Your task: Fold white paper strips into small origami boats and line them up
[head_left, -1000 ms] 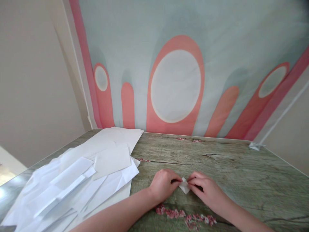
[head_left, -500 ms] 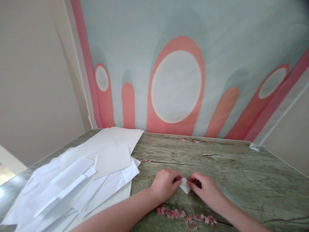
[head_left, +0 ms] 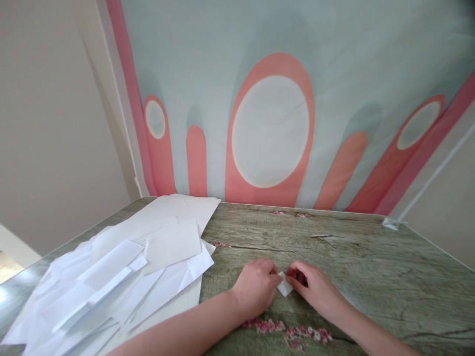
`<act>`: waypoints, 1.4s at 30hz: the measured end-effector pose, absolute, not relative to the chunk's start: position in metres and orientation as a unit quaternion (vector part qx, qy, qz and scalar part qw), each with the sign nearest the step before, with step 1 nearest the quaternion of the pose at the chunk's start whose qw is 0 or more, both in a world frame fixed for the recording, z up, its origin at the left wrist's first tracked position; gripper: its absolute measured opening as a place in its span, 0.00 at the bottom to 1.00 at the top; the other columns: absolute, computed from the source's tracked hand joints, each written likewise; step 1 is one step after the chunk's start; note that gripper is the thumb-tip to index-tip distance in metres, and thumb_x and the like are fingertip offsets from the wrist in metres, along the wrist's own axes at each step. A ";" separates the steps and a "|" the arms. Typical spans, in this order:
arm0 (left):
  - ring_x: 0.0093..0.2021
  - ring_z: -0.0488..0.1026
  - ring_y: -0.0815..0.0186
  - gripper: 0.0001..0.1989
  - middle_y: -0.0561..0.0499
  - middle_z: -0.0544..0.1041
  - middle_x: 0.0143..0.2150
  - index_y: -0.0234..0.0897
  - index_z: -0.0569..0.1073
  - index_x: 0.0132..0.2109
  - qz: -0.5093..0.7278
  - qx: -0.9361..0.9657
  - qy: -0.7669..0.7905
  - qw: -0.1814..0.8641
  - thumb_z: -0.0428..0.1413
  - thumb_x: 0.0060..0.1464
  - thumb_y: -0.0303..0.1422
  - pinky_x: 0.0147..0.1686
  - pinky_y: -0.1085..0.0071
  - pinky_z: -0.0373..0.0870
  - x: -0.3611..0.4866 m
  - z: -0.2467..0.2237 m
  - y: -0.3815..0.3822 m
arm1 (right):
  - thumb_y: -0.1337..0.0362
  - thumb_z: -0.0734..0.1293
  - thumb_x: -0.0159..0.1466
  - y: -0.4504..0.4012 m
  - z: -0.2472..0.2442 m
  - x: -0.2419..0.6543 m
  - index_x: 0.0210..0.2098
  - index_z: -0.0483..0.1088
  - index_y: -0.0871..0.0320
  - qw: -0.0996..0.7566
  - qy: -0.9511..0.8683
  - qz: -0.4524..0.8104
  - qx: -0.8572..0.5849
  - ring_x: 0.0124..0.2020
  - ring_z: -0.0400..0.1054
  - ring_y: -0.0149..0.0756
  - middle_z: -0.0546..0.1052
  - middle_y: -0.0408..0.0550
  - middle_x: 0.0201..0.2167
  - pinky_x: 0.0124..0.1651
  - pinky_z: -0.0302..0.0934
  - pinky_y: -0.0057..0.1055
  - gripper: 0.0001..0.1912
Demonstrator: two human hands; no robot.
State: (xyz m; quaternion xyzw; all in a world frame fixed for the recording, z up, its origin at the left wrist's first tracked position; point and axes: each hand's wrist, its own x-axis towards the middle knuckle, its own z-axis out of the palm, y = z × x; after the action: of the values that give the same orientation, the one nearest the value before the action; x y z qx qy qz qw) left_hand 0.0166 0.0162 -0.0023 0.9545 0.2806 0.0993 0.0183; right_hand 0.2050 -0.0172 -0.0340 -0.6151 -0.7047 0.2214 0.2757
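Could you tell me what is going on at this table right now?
A person is working a small folded piece of white paper with both bare hands. The left hand and the right hand pinch it from either side, low on the wood-patterned table. To the left lies a loose heap of white paper sheets, some folded, untouched. A pink and pale blue backdrop hangs behind the table.

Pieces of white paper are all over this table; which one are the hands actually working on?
The small folded piece, pinched flat on the table between the left hand and right hand. The other sheets lie untouched in a loose pile at the left.
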 end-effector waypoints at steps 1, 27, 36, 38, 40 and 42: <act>0.39 0.68 0.62 0.08 0.50 0.70 0.39 0.39 0.72 0.40 0.086 0.958 0.273 -0.001 0.51 0.53 0.29 0.39 0.67 0.65 0.017 0.000 0.013 | 0.64 0.62 0.59 -0.017 -0.034 0.205 0.28 0.66 0.56 0.276 -0.706 0.219 -0.614 0.26 0.65 0.32 0.71 0.40 0.23 0.30 0.55 0.28 0.04; 0.48 0.61 0.57 0.18 0.45 0.66 0.44 0.34 0.63 0.52 0.042 0.954 0.293 -0.044 0.49 0.54 0.30 0.46 0.63 0.61 0.018 0.007 0.007 | 0.73 0.60 0.62 -0.033 -0.029 0.201 0.41 0.71 0.57 0.179 -0.835 -0.039 -0.519 0.40 0.63 0.39 0.71 0.50 0.38 0.43 0.60 0.37 0.13; 0.54 0.56 0.53 0.21 0.42 0.65 0.48 0.36 0.64 0.53 0.022 0.954 0.295 -0.056 0.52 0.51 0.34 0.50 0.59 0.58 0.015 0.006 0.010 | 0.72 0.59 0.63 -0.033 -0.019 0.204 0.38 0.73 0.54 0.129 -0.832 -0.032 -0.538 0.39 0.64 0.39 0.71 0.48 0.38 0.41 0.59 0.35 0.13; 0.54 0.56 0.53 0.22 0.42 0.64 0.48 0.36 0.64 0.53 0.017 0.954 0.295 -0.052 0.53 0.49 0.34 0.51 0.58 0.57 0.015 0.008 0.011 | 0.73 0.59 0.62 -0.033 -0.019 0.205 0.38 0.73 0.53 0.126 -0.833 -0.030 -0.537 0.39 0.64 0.39 0.72 0.48 0.38 0.41 0.59 0.35 0.14; 0.54 0.56 0.53 0.23 0.42 0.64 0.49 0.37 0.64 0.53 0.013 0.953 0.299 -0.045 0.54 0.49 0.34 0.51 0.59 0.58 0.014 0.009 0.011 | 0.73 0.58 0.61 -0.034 -0.019 0.207 0.38 0.73 0.54 0.127 -0.834 -0.029 -0.537 0.39 0.64 0.39 0.72 0.48 0.38 0.40 0.59 0.35 0.14; 0.55 0.56 0.53 0.23 0.42 0.64 0.49 0.37 0.64 0.53 0.013 0.953 0.301 -0.038 0.54 0.48 0.33 0.51 0.59 0.58 0.014 0.009 0.010 | 0.74 0.58 0.61 -0.034 -0.018 0.207 0.39 0.73 0.54 0.123 -0.834 -0.027 -0.537 0.39 0.65 0.38 0.72 0.48 0.38 0.40 0.59 0.35 0.15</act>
State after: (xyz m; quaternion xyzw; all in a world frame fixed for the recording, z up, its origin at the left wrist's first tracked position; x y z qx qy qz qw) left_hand 0.0144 0.0103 0.0094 0.9529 0.3007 0.0128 -0.0383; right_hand 0.2072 -0.0341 -0.0183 -0.5368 -0.8343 -0.0274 0.1228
